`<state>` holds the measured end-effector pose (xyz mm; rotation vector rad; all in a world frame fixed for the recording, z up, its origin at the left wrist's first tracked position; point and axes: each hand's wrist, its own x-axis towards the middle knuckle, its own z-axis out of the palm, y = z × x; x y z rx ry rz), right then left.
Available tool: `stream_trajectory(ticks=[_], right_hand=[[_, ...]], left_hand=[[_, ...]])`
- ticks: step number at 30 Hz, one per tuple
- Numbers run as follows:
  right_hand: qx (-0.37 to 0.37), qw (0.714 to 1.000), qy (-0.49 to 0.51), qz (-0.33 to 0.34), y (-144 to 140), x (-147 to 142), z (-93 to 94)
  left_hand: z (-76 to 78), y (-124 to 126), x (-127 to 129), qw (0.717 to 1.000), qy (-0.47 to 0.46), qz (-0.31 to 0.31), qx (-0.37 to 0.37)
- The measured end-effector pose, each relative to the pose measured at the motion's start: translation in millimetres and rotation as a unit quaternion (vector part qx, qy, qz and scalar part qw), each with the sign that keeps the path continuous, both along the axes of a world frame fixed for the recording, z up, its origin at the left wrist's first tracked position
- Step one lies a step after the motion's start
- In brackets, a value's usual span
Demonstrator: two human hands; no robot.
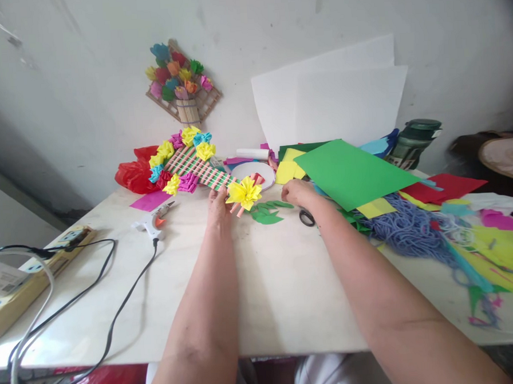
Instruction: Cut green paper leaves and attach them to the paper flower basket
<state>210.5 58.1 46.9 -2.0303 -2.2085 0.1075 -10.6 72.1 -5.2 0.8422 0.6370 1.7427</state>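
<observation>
The left hand (218, 202) pinches the fan's (195, 167) handle end beside the yellow flower (244, 192); right of the flower, the right hand's (297, 193) curled fingers touch green leaves (267, 212).

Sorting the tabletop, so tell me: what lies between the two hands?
Head view: green paper leaf cutouts and the yellow paper flower lie between left hand and right hand.

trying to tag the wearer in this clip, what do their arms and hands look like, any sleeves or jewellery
Both forearms are bare right up to the bottom edge of the picture: no sleeves show. The left hand and right hand wear no gloves, and no watch, bracelet or ring is visible.
</observation>
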Motion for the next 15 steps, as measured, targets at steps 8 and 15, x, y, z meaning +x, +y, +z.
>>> stream_trajectory(ticks=[8,15], right_hand=[[0.021,0.995,0.012,0.1,-2,-11,-5.0],[0.081,0.983,-0.043,0.156,-5,-29,-19.9]], left_hand=[[2.9,-2,2,1.0,-0.003,0.02,-0.013],[0.7,-2,0,1.0,-0.003,0.006,-0.003]])
